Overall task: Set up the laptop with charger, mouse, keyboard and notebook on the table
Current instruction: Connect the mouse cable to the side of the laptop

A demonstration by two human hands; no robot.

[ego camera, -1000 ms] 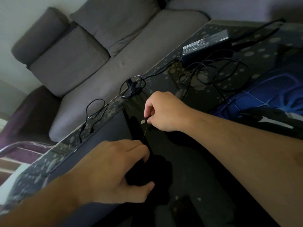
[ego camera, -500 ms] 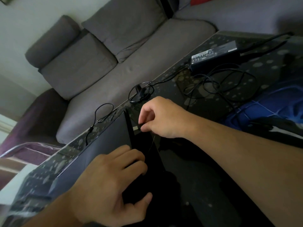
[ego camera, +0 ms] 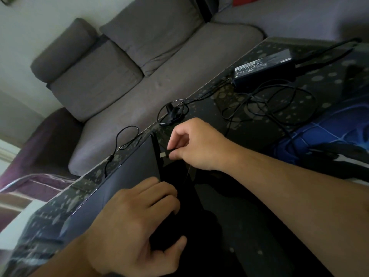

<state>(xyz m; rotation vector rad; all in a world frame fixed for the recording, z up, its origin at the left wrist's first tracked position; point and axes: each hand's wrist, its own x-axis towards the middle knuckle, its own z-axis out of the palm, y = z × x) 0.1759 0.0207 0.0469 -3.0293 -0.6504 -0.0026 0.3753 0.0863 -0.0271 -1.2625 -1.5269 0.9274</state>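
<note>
Your right hand (ego camera: 196, 144) pinches the plug (ego camera: 164, 154) between thumb and curled fingers, its metal tip aimed at the laptop's (ego camera: 127, 176) side edge and just short of it; judging by that aim, you hold it this way to seat it in a port there, though no port can be made out in the dark. Your left hand (ego camera: 135, 218) curls its fingers over the laptop's edge with the thumb underneath, most likely to brace the machine against the push. The charger brick (ego camera: 263, 67) lies well apart at the far side of the worktop (ego camera: 249, 254), its cable (ego camera: 269, 102) in loose loops between brick and hand, so there looks to be slack for the short reach. The laptop sits close to the worktop's left edge, beside the sofa (ego camera: 139, 80), and a second thin lead (ego camera: 121, 144) hangs over that edge, so there is little room to shift left; open worktop lies to your right, toward the blue mat (ego camera: 323, 132).
</note>
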